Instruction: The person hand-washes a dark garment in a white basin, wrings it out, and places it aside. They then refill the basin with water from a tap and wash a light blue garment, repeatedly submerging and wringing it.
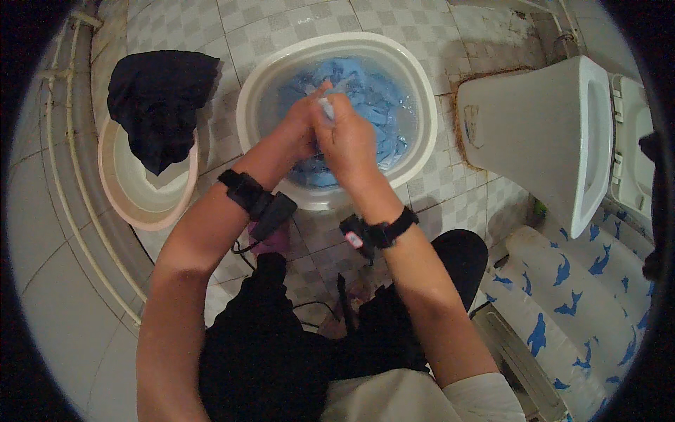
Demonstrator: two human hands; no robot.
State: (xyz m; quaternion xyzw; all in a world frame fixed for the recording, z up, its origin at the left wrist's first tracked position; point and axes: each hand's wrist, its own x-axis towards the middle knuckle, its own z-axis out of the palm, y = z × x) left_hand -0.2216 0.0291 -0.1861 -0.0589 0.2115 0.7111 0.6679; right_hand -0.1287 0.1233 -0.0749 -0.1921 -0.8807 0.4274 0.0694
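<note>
A white plastic basin stands on the tiled floor before me, with blue cloth lying in its water. Above the basin my left hand and my right hand are pressed together, both gripping a bunched piece of the light blue cloth. A pale bit of it shows between the thumb and fingers. The fingers of my left hand are partly hidden behind my right hand. Each wrist wears a black strap with a small device on it.
At the left, a black garment hangs over a pink-rimmed basin. Pipes run along the left wall. A white toilet stands at the right, near a dolphin-patterned plastic curtain. Cables hang between my legs.
</note>
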